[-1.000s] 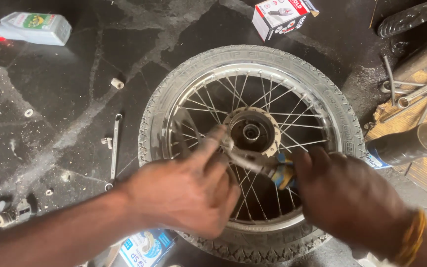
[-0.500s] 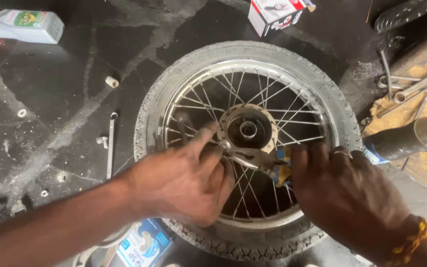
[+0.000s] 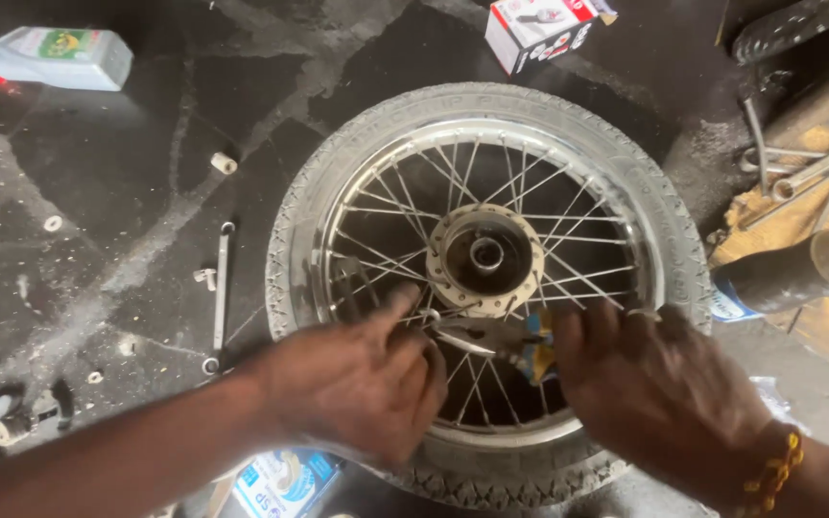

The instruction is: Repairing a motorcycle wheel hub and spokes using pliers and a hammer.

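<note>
- Head view: left hand [image 3: 357, 384] steadies the pliers' [image 3: 491, 338] metal jaws, fingers curled around them, over the wheel [image 3: 486, 288] lying flat on the floor.
- Right hand [image 3: 659, 384] clasps the blue-and-yellow handles; squeezing evenly should keep the grip from slipping.
- Thin steel spokes [image 3: 405, 213], knobbly rubber tyre, round hub [image 3: 486, 254].

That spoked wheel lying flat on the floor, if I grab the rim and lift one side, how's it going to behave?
The wheel probably feels heavy for its size: thick rubber tyre, metal rim and a solid hub. It should stay stiff, since the spokes look taut. Lying flat it won't roll, but once stood on edge it likely rolls or tips over.
</note>
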